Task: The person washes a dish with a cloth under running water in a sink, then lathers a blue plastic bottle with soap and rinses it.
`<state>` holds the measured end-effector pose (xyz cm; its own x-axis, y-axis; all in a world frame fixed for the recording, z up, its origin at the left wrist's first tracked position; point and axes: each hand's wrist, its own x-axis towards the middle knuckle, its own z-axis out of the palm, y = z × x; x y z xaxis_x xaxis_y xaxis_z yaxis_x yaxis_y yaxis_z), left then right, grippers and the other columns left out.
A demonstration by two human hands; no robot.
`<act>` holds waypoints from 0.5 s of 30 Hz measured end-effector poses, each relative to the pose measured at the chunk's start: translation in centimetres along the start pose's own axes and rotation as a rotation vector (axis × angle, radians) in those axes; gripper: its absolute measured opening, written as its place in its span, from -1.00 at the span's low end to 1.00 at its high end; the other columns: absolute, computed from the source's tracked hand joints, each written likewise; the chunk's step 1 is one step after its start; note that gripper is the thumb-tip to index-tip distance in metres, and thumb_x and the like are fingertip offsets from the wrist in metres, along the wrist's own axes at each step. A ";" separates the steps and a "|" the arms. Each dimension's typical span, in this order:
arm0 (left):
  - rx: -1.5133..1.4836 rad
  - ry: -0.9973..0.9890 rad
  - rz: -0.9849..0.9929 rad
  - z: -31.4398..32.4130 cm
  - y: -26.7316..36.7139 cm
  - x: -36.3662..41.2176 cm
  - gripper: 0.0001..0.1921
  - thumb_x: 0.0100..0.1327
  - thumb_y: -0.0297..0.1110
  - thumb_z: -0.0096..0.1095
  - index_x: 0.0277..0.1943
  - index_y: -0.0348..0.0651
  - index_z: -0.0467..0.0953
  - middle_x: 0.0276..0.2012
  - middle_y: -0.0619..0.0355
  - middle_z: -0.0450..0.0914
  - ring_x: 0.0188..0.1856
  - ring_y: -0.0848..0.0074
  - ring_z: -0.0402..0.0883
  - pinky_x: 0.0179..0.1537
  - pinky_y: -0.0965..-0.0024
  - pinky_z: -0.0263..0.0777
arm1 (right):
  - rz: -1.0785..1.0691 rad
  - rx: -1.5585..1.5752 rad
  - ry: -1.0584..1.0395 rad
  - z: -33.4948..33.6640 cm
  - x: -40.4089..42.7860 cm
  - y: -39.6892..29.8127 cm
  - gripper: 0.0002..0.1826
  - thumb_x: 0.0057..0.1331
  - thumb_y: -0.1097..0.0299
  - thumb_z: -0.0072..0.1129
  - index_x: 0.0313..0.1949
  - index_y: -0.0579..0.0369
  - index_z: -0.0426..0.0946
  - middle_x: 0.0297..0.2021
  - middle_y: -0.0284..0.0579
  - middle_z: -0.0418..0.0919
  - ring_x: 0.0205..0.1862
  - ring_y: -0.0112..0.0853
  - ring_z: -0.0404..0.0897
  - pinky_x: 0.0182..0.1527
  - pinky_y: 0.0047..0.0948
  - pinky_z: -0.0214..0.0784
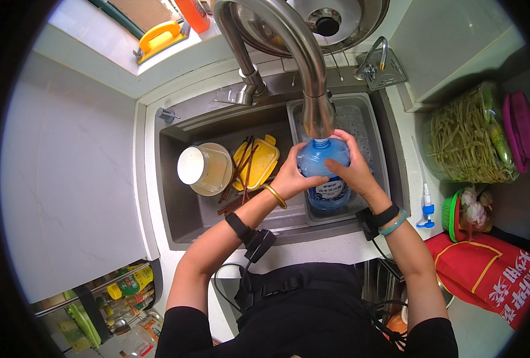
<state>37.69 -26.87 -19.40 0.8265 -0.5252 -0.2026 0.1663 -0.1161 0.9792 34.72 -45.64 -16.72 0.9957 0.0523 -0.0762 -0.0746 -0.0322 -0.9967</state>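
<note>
A large translucent blue plastic bottle (329, 159) with a printed label stands uncapped, its neck right under the spout of the metal faucet (318, 112). My left hand (298, 174) grips its left side, and my right hand (350, 165) grips the upper right side. The bottle is over a grey rectangular basin (378, 147) that holds sudsy water. Left of the basin, in the sink, are a yellow-rimmed container lid (269, 159), several brown chopsticks (248, 168) and a white cup (191, 165) resting on a bowl-like container (222, 165). Whether water runs from the spout cannot be told.
The steel sink's rim (166, 215) surrounds these. On the right counter lie a blue-and-white pump dispenser top (427, 215), a large container of green pods (466, 134) and a red bag (475, 264). A small tap (381, 58) stands at back right. A yellow-handled scrubber (159, 40) sits on the ledge.
</note>
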 end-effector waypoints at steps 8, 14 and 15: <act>0.017 -0.009 0.005 0.0 0.3 0.1 0.04 -0.18 -0.12 0.59 0.25 -0.38 0.02 0.10 -0.15 0.31 0.15 0.26 0.37 0.15 0.31 0.29 | -0.023 -0.026 0.011 -0.1 -0.1 0.0 -0.23 0.09 0.29 0.34 0.23 0.08 0.12 0.12 0.01 0.29 0.16 -0.31 0.30 0.19 -0.35 0.17; 0.021 0.000 0.000 0.1 0.2 -0.6 0.05 -0.19 -0.10 0.60 0.26 -0.36 0.03 0.08 -0.15 0.33 0.15 0.26 0.37 0.15 0.31 0.29 | -0.039 -0.059 -0.013 -0.3 -1.0 -0.2 -0.15 0.07 0.30 0.35 0.28 0.06 0.05 0.14 0.02 0.26 0.17 -0.29 0.30 0.21 -0.33 0.15; -0.028 -0.017 -0.008 0.1 0.3 -0.9 0.03 -0.17 -0.10 0.59 0.26 -0.36 0.03 0.09 -0.14 0.33 0.14 0.27 0.38 0.14 0.31 0.30 | -0.044 -0.040 -0.027 -0.4 -1.5 -0.4 -0.13 0.07 0.30 0.36 0.30 0.06 0.02 0.15 0.02 0.25 0.17 -0.29 0.29 0.21 -0.33 0.14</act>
<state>36.93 -26.57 -18.97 0.8158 -0.5389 -0.2100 0.1879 -0.0964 0.9774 33.30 -46.09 -16.18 0.9961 0.0812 -0.0339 -0.0283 -0.0693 -0.9972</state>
